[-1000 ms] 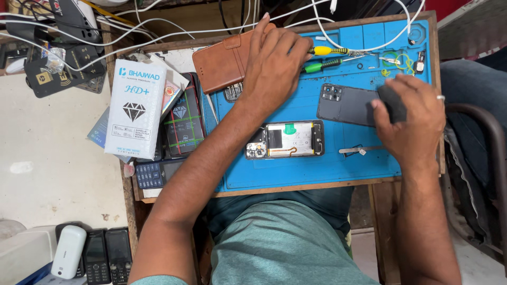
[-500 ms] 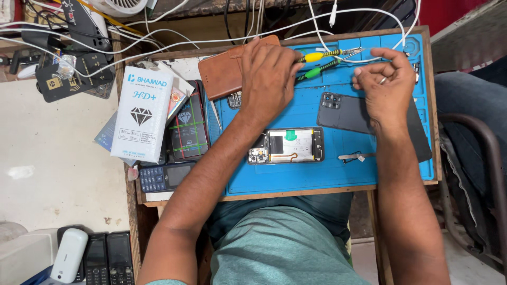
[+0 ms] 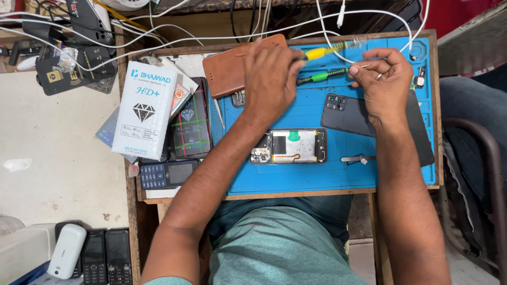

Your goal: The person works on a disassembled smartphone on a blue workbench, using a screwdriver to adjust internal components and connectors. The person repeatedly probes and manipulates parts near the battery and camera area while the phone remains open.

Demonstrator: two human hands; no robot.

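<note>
My left hand [image 3: 269, 79] rests over the top of the blue work mat [image 3: 317, 179] and grips a yellow-handled screwdriver [image 3: 323, 51] that points right. A green-handled screwdriver [image 3: 319, 77] lies just below it. My right hand [image 3: 381, 79] pinches thumb and forefinger at the green screwdriver's metal tip; any small part between the fingers is too small to make out. An opened phone [image 3: 289, 146] with its insides showing lies mid-mat. A dark back cover [image 3: 342, 112] lies under my right wrist.
A brown wallet case [image 3: 228, 66] lies by my left hand, and a metal pry tool [image 3: 356, 158] sits right of the opened phone. A white box [image 3: 145, 111], glass packs and a keypad phone [image 3: 166, 174] crowd the left edge. White cables [image 3: 174, 31] cross the top.
My right hand left the dark back cover and rose to the screwdrivers. My left hand lifted off the brown case area and now holds the yellow screwdriver.
</note>
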